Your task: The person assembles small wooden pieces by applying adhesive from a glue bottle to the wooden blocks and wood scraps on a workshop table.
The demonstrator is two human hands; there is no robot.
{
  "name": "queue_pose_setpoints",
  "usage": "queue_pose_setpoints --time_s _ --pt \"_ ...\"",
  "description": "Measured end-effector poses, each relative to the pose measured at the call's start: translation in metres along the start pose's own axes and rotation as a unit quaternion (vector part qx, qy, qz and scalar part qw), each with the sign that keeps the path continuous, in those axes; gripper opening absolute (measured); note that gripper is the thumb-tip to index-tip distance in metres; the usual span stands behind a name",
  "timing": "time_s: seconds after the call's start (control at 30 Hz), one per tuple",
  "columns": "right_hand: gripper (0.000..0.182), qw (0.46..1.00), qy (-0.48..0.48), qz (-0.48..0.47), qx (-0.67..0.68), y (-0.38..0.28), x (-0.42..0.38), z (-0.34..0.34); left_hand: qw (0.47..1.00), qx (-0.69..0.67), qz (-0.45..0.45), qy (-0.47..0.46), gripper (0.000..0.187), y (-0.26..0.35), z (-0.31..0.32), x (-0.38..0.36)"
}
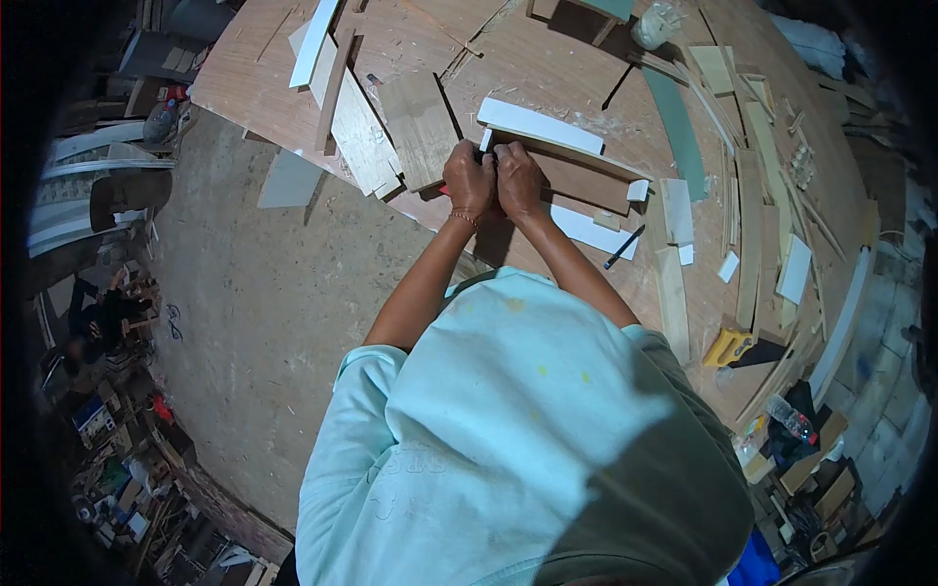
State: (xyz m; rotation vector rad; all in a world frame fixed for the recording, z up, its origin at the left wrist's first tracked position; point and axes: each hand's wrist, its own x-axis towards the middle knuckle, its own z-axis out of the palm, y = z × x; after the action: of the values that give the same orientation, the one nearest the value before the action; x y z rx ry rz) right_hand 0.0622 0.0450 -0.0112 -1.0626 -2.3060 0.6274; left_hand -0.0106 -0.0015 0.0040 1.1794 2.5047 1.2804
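My left hand (470,180) and my right hand (519,180) are side by side at the left end of a long, shallow wooden frame (576,161). Fingers of both hands are curled closed around that end, near a small white-faced piece (486,140); what exactly each pinches is hidden. Behind the frame lies a white strip (542,125), and another white strip (592,232) is in front of it. A small white block (638,190) stands at the frame's right end. A dark pen (624,247) rests across the front strip.
Wooden boards (418,127) lie left of my hands. A yellow-handled saw (729,347) is at the table's right front, among long wood strips (750,234). A plastic bag (658,26) sits at the back. A person (106,314) is at the far left.
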Motion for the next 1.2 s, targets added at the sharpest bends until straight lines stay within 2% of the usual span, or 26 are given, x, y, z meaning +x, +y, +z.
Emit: queue_pose_setpoints --time_s 0.2,0.3,0.37,0.8,0.9,1.2 --pt "0.012 1.000 -0.006 0.003 -0.012 -0.001 0.000 -0.002 1.000 -0.005 -0.002 -0.001 0.019 -0.001 0.002 0.000" --pt "0.006 1.000 -0.006 0.005 -0.013 -0.001 0.000 -0.001 1.000 -0.001 -0.003 -0.001 0.019 0.000 0.001 0.000" --pt "0.012 1.000 -0.007 0.006 -0.012 -0.001 0.001 -0.001 1.000 0.017 0.000 -0.003 0.018 -0.001 0.001 0.000" --pt "0.016 0.998 -0.042 0.030 0.038 -0.006 -0.004 -0.018 1.000 -0.001 -0.023 -0.015 0.018 0.000 0.001 0.000" --pt "0.018 0.998 0.001 0.031 0.063 -0.005 -0.004 -0.022 0.999 0.012 -0.024 -0.047 0.019 0.001 0.001 -0.002" --pt "0.018 0.995 0.003 0.024 0.095 0.001 -0.005 -0.016 0.997 0.023 -0.008 -0.067 0.019 0.004 -0.002 -0.003"
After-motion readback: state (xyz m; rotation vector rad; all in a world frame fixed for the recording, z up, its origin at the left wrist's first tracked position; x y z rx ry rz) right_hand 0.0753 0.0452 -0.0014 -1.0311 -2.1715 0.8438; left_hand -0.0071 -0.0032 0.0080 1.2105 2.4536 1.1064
